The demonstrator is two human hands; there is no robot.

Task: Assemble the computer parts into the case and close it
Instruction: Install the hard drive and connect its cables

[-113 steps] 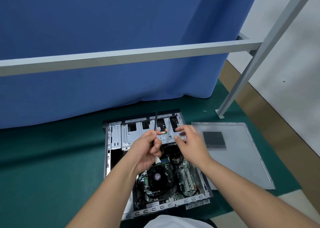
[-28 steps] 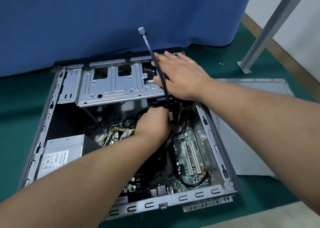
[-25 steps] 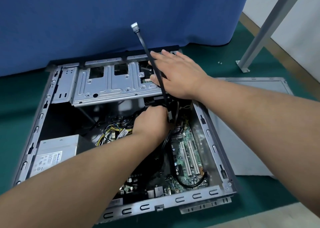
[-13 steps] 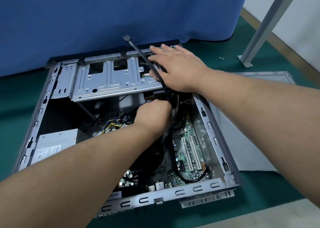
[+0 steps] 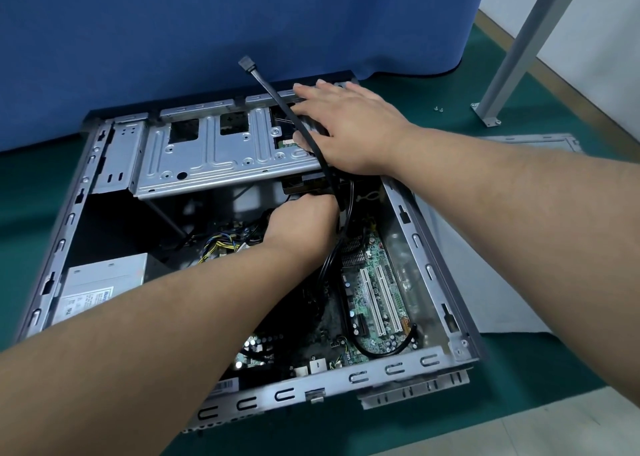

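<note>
While black cable (image 5: 298, 123) runs lengthwise from drive cage (image 5: 221, 151) rear toward cage front edge, right hand (image 5: 346, 130) lies flat across cage, fingers straight; left hand (image 5: 304, 220), nearer cable's lower end below cage front edge, curled there; grasp hidden.

Grey metal, green board, blue cloth

The open case (image 5: 429, 272) is dull silver-grey steel, its drive cage (image 5: 214, 154) the same pale grey. Inside, the motherboard (image 5: 372, 303) is green with two white slots (image 5: 379, 301). The cable (image 5: 294, 116) rising from it is black; the wire bundle (image 5: 221, 246) mixes yellow, black and blue. The power supply (image 5: 104, 282) is light grey with a white label printed in black and blue. The side panel (image 5: 485, 282) is pale grey. The mat (image 5: 536, 379) is dark green, the curtain (image 5: 207, 33) deep blue, the frame leg (image 5: 523, 43) grey.
</note>
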